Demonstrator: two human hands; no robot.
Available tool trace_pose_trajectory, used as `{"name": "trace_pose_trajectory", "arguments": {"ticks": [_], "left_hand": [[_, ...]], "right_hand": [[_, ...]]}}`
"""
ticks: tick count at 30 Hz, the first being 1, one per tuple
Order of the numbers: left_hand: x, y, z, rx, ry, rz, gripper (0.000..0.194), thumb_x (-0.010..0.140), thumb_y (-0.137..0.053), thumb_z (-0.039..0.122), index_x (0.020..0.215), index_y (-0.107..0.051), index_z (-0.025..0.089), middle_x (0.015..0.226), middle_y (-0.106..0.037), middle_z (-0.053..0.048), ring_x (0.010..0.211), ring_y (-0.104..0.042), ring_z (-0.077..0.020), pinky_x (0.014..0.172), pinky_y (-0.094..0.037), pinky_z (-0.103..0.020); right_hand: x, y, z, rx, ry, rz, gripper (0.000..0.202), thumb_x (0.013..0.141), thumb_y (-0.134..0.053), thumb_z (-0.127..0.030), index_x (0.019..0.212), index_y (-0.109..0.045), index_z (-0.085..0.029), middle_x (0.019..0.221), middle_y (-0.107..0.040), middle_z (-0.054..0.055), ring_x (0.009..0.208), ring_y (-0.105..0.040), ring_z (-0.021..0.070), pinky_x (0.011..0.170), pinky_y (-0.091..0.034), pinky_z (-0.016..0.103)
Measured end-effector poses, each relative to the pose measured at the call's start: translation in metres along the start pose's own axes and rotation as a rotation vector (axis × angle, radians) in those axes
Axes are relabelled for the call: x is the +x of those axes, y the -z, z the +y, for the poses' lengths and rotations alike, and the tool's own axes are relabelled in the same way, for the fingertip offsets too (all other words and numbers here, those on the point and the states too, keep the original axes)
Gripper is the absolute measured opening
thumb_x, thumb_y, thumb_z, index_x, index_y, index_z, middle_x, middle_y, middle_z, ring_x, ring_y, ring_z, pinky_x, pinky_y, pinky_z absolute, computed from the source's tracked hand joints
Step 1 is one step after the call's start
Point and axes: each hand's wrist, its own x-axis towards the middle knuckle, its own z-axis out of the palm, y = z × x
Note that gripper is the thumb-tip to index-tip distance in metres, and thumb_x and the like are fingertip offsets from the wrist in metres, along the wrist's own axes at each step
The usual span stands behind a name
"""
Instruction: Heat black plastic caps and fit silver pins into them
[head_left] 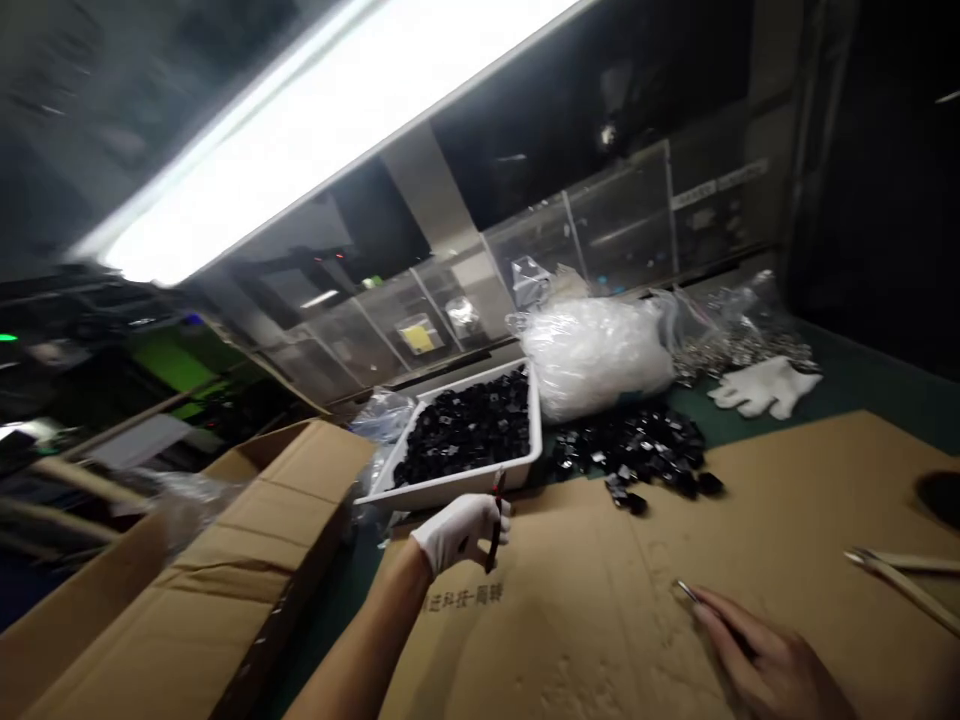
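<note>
My left hand (461,533), in a white glove, is closed around a slim dark pliers-like tool (494,535) with a bit of red near its tip. It hovers over the cardboard sheet (570,600), just in front of a white tray (450,487) heaped with small black parts (472,425). My right hand (772,650) is bare and pinches a small shiny metal piece (686,591) between thumb and finger, low over the cardboard. What lies inside its curled fingers is hidden. A loose pile of glossy black parts (645,445) spreads between the tray and the cardboard.
A cardboard box (277,510) stands open at the left. Behind the black pile sits a bulging clear plastic bag (596,355), with a bag of metal parts (742,335) and a white glove (769,388) beside it. Long-handled pliers (900,580) lie at the right.
</note>
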Motion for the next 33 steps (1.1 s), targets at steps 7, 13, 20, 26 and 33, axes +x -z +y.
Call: {"name": "trace_pose_trajectory", "arguments": {"ticks": [7,13,20,26,33], "left_hand": [[0.029,-0.125,-0.033,0.843,-0.246,0.293,0.021,0.068,-0.071,0.026,0.083,-0.057,0.021,0.113,-0.061,-0.018,0.128,-0.047,-0.0495,0.109,-0.029,-0.061],[0.038,-0.163,-0.002,1.537,-0.537,0.44,0.028,0.082,-0.06,0.024,0.107,-0.065,0.013,0.112,-0.062,-0.022,0.111,-0.056,-0.0427,0.1,-0.038,-0.062],[0.041,-0.178,0.053,1.986,-0.808,0.395,0.036,0.081,-0.052,0.002,0.111,-0.071,0.013,0.106,-0.066,-0.018,0.106,-0.059,-0.0367,0.112,-0.025,-0.072],[0.047,-0.189,0.074,2.132,-0.827,0.275,0.036,0.088,-0.048,0.001,0.105,-0.076,0.013,0.106,-0.068,-0.018,0.108,-0.059,-0.0348,0.119,-0.02,-0.07],[0.044,-0.198,0.077,2.193,-0.803,0.199,0.036,0.085,-0.053,0.001,0.109,-0.076,0.013,0.107,-0.069,-0.019,0.105,-0.06,-0.0358,0.115,-0.025,-0.069]], "right_hand": [[0.003,0.005,-0.011,-0.002,-0.086,-0.063,0.033,0.104,-0.054,-0.032,0.126,-0.077,-0.023,0.122,-0.081,0.007,0.109,-0.079,0.0264,0.097,-0.065,0.035],[0.001,0.006,-0.011,0.046,-0.098,-0.081,0.034,0.106,-0.052,-0.028,0.132,-0.074,-0.021,0.126,-0.079,0.008,0.111,-0.078,0.0252,0.1,-0.064,0.035],[0.005,0.008,-0.013,0.084,-0.092,-0.086,0.035,0.106,-0.05,-0.025,0.131,-0.074,-0.018,0.124,-0.08,0.008,0.11,-0.079,0.0231,0.097,-0.064,0.031],[0.008,0.009,-0.014,0.115,-0.11,-0.071,0.036,0.106,-0.048,-0.025,0.13,-0.074,-0.018,0.119,-0.082,0.01,0.103,-0.081,0.0246,0.089,-0.066,0.032],[0.012,0.013,-0.018,0.13,-0.134,-0.07,0.037,0.106,-0.048,-0.029,0.129,-0.075,-0.018,0.104,-0.085,0.01,0.086,-0.082,0.0245,0.079,-0.067,0.032]]}}
